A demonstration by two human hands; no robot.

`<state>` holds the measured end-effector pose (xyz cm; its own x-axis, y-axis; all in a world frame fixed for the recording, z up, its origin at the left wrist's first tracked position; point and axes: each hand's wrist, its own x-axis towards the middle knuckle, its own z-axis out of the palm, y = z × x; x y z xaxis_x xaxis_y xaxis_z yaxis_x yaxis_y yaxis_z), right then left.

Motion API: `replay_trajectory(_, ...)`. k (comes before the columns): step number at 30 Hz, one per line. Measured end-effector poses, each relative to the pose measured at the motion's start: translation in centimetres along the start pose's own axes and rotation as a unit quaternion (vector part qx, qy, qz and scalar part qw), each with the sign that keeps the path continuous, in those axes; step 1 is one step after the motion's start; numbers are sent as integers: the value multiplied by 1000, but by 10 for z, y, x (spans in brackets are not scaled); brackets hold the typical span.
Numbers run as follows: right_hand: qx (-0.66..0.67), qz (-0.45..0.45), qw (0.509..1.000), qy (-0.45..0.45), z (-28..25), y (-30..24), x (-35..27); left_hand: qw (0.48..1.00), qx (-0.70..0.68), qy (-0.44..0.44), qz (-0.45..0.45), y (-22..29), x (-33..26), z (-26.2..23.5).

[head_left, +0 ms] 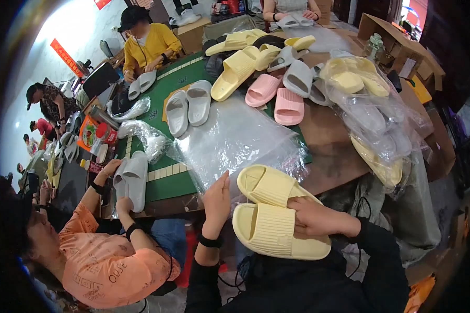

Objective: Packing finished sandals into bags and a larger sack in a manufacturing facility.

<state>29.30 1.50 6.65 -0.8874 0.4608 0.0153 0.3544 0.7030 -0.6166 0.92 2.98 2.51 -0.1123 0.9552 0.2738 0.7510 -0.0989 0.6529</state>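
A pair of pale yellow ribbed slippers (263, 229) hangs over my lap at the table's near edge, toes to the left. My right hand (321, 216) grips the pair from the right, its fingers hidden partly in the slippers' openings. To the left of the slippers, my left hand (216, 203) is raised with its fingers stretched upward, beside the near edge of a stack of clear plastic bags (235, 141). Whether its fingertips touch the plastic I cannot tell. Grey slippers (188, 107) lie at the stack's far left.
Yellow, pink slippers (289, 106) and grey ones are heaped beyond the bags. Bagged slippers (360, 109) pile up at the right. At my left, a co-worker in an orange shirt (109, 266) holds grey slippers (131, 180). Another in yellow (154, 47) sits across the green-topped table (164, 190).
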Motion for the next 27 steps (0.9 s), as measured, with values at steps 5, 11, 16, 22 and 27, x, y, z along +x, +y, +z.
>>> replay_trajectory(5,-20,-33,995,93,-4,-6,4,998,-52,37,13,5,-6,0)
replay_trajectory(11,49,-28,998,21,-6,-6,3,988,-112,101,-35,-13,-7,9)
replay_trajectory(16,63,-17,998,15,3,2,-5,991,55,-103,67,-17,-14,10)
replay_trajectory(22,117,-78,988,-64,-9,-9,-15,975,131,-124,126,-28,-36,19)
replay_trajectory(27,176,-87,978,-65,-9,-11,-4,971,176,-90,135,-36,-24,26)
